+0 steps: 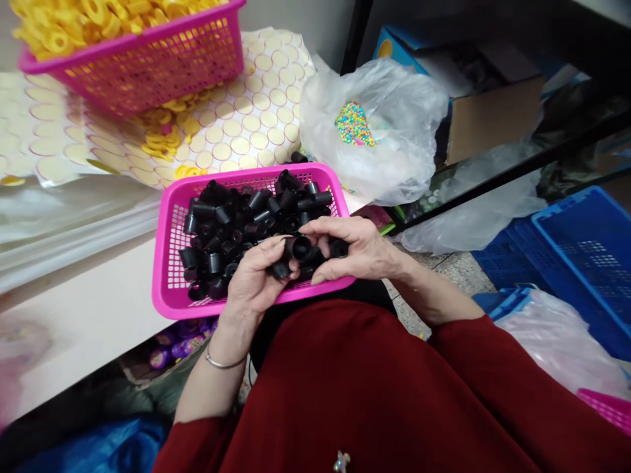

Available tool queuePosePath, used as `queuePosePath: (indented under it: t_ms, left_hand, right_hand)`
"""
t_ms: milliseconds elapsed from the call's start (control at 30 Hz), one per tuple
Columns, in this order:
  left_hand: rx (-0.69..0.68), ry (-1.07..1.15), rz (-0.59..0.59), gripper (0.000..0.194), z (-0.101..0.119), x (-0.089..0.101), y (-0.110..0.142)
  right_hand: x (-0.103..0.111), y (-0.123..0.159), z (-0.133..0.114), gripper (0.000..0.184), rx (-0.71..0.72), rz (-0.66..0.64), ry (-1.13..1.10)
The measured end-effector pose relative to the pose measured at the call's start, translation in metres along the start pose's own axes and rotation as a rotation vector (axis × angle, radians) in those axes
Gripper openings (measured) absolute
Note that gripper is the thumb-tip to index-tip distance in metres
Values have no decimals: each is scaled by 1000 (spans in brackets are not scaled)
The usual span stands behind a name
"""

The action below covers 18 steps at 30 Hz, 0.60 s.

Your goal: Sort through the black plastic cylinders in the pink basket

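Observation:
My left hand (256,276) is closed around a short black plastic cylinder (300,248), its hollow round end facing up. A second black piece shows lower down among the same fingers. Close to that hollow end, my right hand (357,246) has its thumb and index finger curved apart. Another black piece (338,248) shows between them; whether it is in the hand or in the basket behind, I cannot make out. Both hands are over the front right of a pink plastic basket (165,263), which holds a heap of similar black cylinders (224,215).
Behind stands a larger pink basket (158,66) heaped with yellow rings (93,20), on sheets printed with circles (261,118). A clear bag (394,125) holds colourful beads (353,125). Blue crates (582,263) stand to the right, near a metal shelf frame (473,197).

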<state>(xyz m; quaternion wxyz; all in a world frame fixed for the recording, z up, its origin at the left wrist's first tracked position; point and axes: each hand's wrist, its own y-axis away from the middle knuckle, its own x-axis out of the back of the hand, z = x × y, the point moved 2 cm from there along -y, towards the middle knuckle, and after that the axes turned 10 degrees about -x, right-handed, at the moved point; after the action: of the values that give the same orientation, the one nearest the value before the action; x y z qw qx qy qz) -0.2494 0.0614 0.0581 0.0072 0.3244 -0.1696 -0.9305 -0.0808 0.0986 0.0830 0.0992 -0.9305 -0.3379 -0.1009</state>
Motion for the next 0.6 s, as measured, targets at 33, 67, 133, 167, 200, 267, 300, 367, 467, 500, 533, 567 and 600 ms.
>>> queuePosePath:
  t_ms: [33,67,133,167,200,267,300,367,467,500,533,567,600]
  left_hand:
    - [28,38,-1,21,2,0,0]
    - [44,64,3,17,3,0,0]
    - [61,86,12,12,5,-1,0]
    - [62,85,18,11,5,-1,0]
    - [56,79,25,12,6,-1,0]
    - [42,65,43,16,6,-1,0]
    - [36,57,51,18,7,-1,-1]
    - [27,41,62,20,7,-2,-2]
    - [-12,-48,80,22,9,0,-2]
    - [-54,-114,100,23,10,1,-1]
    - [-115,-206,127,25,12,3,0]
    - [-187,-329,155,27,15,6,2]
    - [-262,-480,177,29,18,9,4]
  right_hand:
    - [1,0,-1,54,-4,25,-38]
    - [3,0,-1,56,-13,41,-87]
    - [5,-1,1,59,-38,41,-209]
    - [6,-2,2,59,-52,33,-274]
    - [6,-3,5,60,-68,30,-338]
    - [4,-4,10,57,-102,43,-453]
    - [3,-4,13,55,-120,56,-501]
    - [0,-4,18,51,-153,80,-562]
    - [0,-5,26,40,-192,134,-524]
    - [4,-5,28,37,-191,167,-467]
    - [9,-6,31,33,-180,203,-386]
    - [15,-7,33,28,-163,233,-281]
    - [21,-8,34,23,-142,248,-157]
